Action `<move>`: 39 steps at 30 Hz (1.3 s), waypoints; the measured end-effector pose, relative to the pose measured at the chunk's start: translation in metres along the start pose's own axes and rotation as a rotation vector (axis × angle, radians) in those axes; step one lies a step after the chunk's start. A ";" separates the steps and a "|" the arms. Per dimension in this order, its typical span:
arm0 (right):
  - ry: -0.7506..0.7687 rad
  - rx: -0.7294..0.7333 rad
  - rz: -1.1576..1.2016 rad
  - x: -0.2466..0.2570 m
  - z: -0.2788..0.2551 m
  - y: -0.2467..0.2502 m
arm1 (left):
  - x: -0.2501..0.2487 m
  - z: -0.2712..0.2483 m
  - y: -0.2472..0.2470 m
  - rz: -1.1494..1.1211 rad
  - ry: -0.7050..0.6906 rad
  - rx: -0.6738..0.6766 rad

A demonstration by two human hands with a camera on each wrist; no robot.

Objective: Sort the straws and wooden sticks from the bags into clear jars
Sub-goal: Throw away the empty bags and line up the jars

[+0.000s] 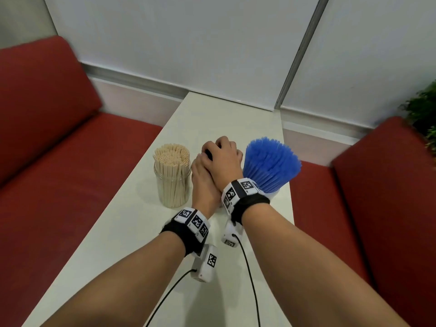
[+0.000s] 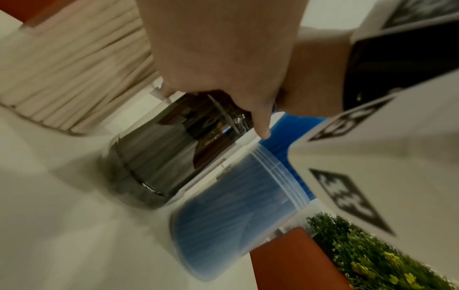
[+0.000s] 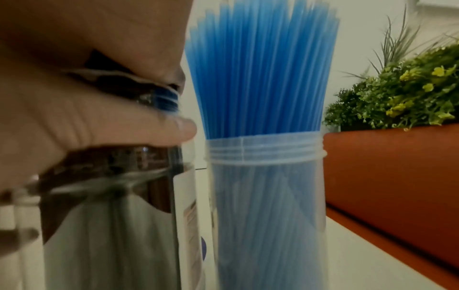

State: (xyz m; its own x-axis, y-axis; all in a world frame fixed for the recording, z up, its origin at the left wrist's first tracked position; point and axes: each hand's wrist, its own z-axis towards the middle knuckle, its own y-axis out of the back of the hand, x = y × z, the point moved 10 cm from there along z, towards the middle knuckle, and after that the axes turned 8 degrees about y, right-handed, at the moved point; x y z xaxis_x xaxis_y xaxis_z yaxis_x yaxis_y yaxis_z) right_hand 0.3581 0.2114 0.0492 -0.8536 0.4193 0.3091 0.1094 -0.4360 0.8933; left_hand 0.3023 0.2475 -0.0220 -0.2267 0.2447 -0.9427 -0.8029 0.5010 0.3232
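Note:
Three jars stand in a row on the white table [image 1: 132, 232]. The left jar [image 1: 172, 182] is packed with beige straws [image 2: 74, 64]. The right jar [image 3: 265, 196] holds tall blue straws [image 1: 271, 161]. Between them is a clear jar [image 2: 154, 157] with dark reflections [image 3: 111, 225], almost hidden in the head view. My left hand [image 1: 203, 182] curls around its neck. My right hand [image 1: 224, 159] lies over the left and grips the jar's top, where something dark shows between the fingers. What is inside this jar cannot be made out.
Red bench seats [image 1: 59, 161] flank the narrow table on both sides. A green plant [image 1: 422, 109] sits behind the right seat [image 1: 377, 197]. A white wall panel closes the far end. Two black cables [image 1: 250, 279] trail from my wrists over the near tabletop.

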 end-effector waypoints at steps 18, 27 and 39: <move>-0.197 0.144 -0.150 -0.005 0.001 -0.015 | 0.002 0.006 -0.002 0.076 -0.057 0.015; 0.111 -0.194 -0.178 0.021 -0.001 0.038 | 0.004 0.004 -0.010 0.210 -0.078 0.048; 0.012 0.052 -0.119 0.012 -0.015 0.012 | 0.012 -0.037 0.016 0.145 -0.258 0.158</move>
State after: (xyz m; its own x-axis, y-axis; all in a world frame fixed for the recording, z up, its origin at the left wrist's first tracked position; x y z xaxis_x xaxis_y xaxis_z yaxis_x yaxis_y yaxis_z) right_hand 0.3416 0.1996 0.0593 -0.8681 0.4561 0.1959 0.0326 -0.3415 0.9393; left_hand 0.2661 0.2280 -0.0311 -0.1694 0.5147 -0.8405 -0.6725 0.5631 0.4803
